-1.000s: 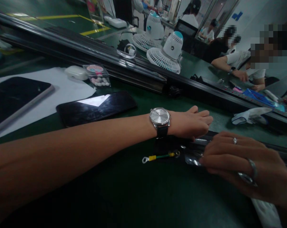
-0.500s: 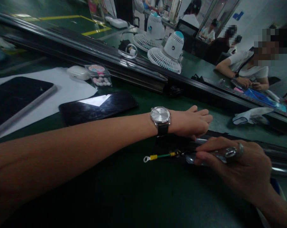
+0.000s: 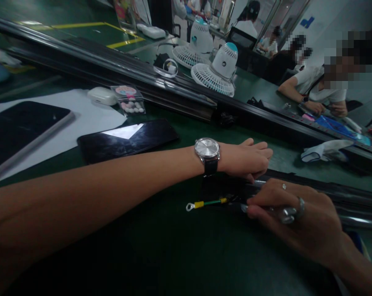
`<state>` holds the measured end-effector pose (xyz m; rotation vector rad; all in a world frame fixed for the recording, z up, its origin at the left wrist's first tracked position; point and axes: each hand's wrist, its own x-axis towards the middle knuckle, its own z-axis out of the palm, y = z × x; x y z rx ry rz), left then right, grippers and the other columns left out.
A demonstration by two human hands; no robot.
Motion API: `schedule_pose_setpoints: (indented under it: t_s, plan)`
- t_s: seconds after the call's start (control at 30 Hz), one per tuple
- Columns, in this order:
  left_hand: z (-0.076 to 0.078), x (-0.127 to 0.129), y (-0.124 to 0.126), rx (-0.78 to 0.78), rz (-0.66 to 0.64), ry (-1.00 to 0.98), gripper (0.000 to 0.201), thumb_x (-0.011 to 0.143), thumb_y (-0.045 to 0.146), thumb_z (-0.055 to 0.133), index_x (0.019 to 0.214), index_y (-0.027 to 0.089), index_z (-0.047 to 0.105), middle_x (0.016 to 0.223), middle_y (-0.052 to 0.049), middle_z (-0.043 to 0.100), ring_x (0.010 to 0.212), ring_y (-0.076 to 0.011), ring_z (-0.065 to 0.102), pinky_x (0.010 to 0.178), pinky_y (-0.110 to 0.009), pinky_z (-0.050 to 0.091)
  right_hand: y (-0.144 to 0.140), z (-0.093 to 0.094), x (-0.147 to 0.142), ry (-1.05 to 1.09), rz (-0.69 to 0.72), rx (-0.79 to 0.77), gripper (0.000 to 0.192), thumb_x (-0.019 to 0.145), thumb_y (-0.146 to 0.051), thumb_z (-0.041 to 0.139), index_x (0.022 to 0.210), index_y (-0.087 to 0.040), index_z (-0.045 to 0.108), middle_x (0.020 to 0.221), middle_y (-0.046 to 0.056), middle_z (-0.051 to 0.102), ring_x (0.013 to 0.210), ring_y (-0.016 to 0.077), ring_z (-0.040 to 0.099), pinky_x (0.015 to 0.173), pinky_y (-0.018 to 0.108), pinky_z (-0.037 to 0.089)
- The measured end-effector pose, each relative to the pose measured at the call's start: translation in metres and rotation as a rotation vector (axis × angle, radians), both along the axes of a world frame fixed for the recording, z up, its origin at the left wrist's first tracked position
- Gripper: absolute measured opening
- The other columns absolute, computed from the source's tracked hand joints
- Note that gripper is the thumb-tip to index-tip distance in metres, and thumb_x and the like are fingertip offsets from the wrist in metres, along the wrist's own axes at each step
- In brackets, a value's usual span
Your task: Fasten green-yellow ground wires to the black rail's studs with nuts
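Rolled flatter and slid slightly left since a moment ago, the right hand [image 3: 299,218] lies knuckles up on the green desk [image 3: 161,250], fingers [image 3: 258,210] closed on a shiny packet beside the green wire [image 3: 209,203]. Left hand [image 3: 249,159], arm stretched across, rests palm down on a black strip [image 3: 327,193], fingers curled loosely. A phone [image 3: 127,139] lies far left.

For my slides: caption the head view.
Left hand and right hand press a black strip beside a green-yellow ring-terminal wire.
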<state>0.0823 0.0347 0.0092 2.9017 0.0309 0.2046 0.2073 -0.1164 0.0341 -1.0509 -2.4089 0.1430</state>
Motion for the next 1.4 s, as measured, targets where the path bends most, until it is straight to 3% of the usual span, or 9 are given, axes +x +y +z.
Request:
schedule_pose_setpoints:
  t_s: [0.1,0.17,0.27,0.4,0.6,1.0,1.1,1.2,1.4]
  plan:
    - [0.000,0.000,0.000,-0.012,-0.004,-0.014,0.006,0.081,0.015,0.077,0.078,0.019,0.074,0.118,-0.008,0.059,0.116,-0.0280,0.046,0.082,-0.038,0.029,0.003,0.009,0.009,-0.098,0.225,-0.090,0.014,0.096,-0.009,0.064,0.107,-0.017,0.063,0.088,0.004,0.075,0.079,0.0164,0.071,0.077,0.035,0.055]
    - [-0.001,0.000,0.000,-0.025,-0.006,-0.038,0.008,0.079,0.014,0.079,0.074,0.018,0.073,0.116,-0.008,0.060,0.115,-0.0279,0.046,0.082,-0.039,0.030,0.004,0.016,0.014,-0.119,0.278,-0.123,0.021,0.095,-0.006,0.063,0.113,-0.016,0.062,0.094,0.005,0.075,0.085,0.0167,0.071,0.084,0.037,0.055]
    - [0.000,0.000,0.000,-0.017,-0.001,-0.016,0.010,0.079,0.013,0.079,0.073,0.018,0.073,0.116,-0.007,0.059,0.116,-0.0278,0.046,0.083,-0.039,0.031,0.003,0.020,0.019,-0.059,0.150,-0.115,0.017,0.095,-0.011,0.066,0.110,-0.019,0.064,0.092,0.002,0.075,0.086,0.0150,0.072,0.084,0.033,0.055]
    - [0.002,0.001,-0.001,0.009,0.003,0.026,0.006,0.081,0.015,0.077,0.078,0.019,0.073,0.120,-0.008,0.058,0.118,-0.0283,0.045,0.084,-0.039,0.031,0.000,0.014,0.015,0.028,-0.079,-0.111,0.005,0.096,-0.025,0.069,0.100,-0.023,0.066,0.083,-0.002,0.076,0.073,0.0116,0.073,0.064,0.024,0.054]
    - [0.003,0.003,-0.001,0.002,0.019,0.062,0.004,0.082,0.016,0.074,0.080,0.018,0.072,0.122,-0.009,0.058,0.118,-0.0289,0.043,0.088,-0.038,0.032,-0.001,0.007,-0.001,0.080,-0.186,-0.035,0.007,0.096,-0.025,0.069,0.090,-0.025,0.067,0.072,-0.007,0.076,0.060,0.0087,0.072,0.055,0.018,0.052]
    - [0.003,0.002,-0.001,0.009,0.011,0.044,0.003,0.082,0.018,0.075,0.079,0.019,0.073,0.122,-0.009,0.058,0.118,-0.0296,0.044,0.087,-0.039,0.034,0.001,0.002,-0.006,0.062,-0.128,0.002,0.011,0.097,-0.027,0.068,0.089,-0.020,0.067,0.072,-0.003,0.075,0.060,0.0086,0.069,0.056,0.021,0.050]
    - [0.003,0.003,-0.001,0.003,0.017,0.048,0.003,0.083,0.018,0.075,0.080,0.019,0.073,0.122,-0.009,0.058,0.119,-0.0295,0.043,0.088,-0.039,0.033,0.002,0.007,0.003,-0.021,0.040,-0.080,0.001,0.097,-0.019,0.066,0.098,-0.018,0.065,0.080,0.000,0.075,0.071,0.0119,0.070,0.065,0.026,0.051]
    - [0.003,0.003,-0.002,-0.022,0.018,0.044,0.005,0.082,0.018,0.077,0.079,0.018,0.073,0.122,-0.009,0.059,0.119,-0.0291,0.043,0.089,-0.038,0.033,0.004,0.016,0.016,-0.112,0.219,-0.193,0.015,0.098,-0.012,0.063,0.111,-0.017,0.063,0.092,0.002,0.074,0.085,0.0132,0.069,0.082,0.031,0.052]
    - [0.000,0.002,0.000,0.008,0.008,0.028,0.006,0.082,0.013,0.075,0.080,0.019,0.074,0.120,-0.009,0.059,0.117,-0.0282,0.044,0.086,-0.038,0.032,0.009,0.021,0.033,-0.075,0.013,-0.221,0.006,0.102,-0.023,0.060,0.106,-0.021,0.064,0.089,-0.002,0.070,0.081,0.0083,0.064,0.074,0.023,0.047]
